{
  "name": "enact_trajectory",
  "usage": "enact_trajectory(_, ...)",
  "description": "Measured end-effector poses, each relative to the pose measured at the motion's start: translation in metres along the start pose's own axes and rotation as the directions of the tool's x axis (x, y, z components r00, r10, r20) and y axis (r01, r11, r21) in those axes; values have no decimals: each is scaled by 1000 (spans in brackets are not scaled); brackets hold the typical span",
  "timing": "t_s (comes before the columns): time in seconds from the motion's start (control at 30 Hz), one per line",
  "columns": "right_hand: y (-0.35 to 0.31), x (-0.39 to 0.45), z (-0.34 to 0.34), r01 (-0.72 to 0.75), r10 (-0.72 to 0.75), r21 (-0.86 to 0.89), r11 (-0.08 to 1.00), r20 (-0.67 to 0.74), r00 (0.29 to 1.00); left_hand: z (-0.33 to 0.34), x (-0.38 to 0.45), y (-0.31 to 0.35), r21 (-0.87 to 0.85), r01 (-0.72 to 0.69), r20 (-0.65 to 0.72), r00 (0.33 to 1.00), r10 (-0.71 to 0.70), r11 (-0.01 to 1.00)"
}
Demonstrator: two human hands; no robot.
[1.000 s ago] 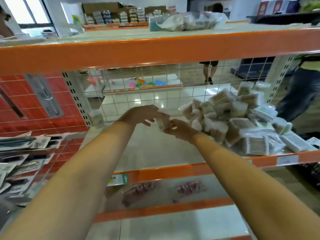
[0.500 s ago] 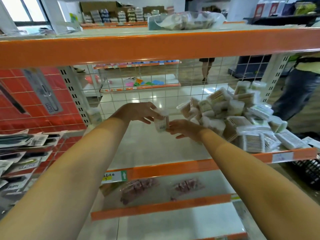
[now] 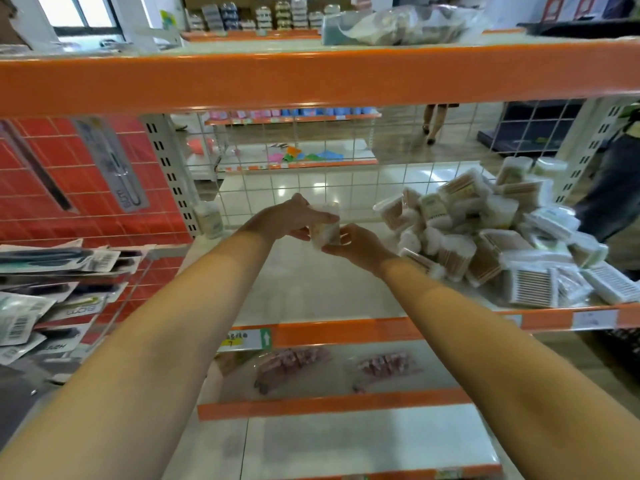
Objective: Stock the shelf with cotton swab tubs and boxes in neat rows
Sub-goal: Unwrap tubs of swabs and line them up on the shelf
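Head view: at the centre of the frame a small clear cotton swab tub (image 3: 325,227) is held upright between both hands above the shelf (image 3: 311,289), apparently not touching it. The left hand (image 3: 281,218) reaches over from the left, fingers curled round the tub's top and upper side. The right hand (image 3: 356,244) meets it from the lower right, fingertips pinching the tub's lower side. In my judgement the two-handed hold serves to square the tub before it is set down on the bare stretch of shelf below.

Both forearms extend forward from the bottom corners and converge at the tub, wrists roughly level; the left palm faces down.

Right of centre, a loose heap of tubs and boxes (image 3: 485,233) lies unsorted on the same shelf, close beside the right wrist. At left of centre, one lone tub (image 3: 209,220) stands upright against the perforated upright post (image 3: 169,174). No row is formed yet; most stock remains to be placed.
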State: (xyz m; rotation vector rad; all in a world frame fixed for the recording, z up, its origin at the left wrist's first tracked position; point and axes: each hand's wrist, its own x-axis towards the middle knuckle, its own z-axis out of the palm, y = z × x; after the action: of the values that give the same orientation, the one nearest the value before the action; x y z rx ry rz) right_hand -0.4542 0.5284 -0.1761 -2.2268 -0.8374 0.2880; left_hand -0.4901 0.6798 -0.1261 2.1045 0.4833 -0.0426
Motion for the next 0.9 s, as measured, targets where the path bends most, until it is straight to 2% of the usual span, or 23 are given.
enact_trajectory(0.2,-6,12,23,-31,30,-26,999,-27,999,-12,-3,-15,78,2,-33,999,0,997)
enact_trajectory(0.4,-9,23,57,-107,107,7,994,-48,993,-34,-4,-59,254,73,-96,994,-50,964)
enact_trajectory(0.57,-14,30,92,-175,177,46,984,-55,983,-54,-22,-109,574,26,-155,985,78,818)
enact_trajectory(0.9,-54,61,152,-206,196,-86,975,-116,974,-76,-25,-170,659,28,-159,982,103,751)
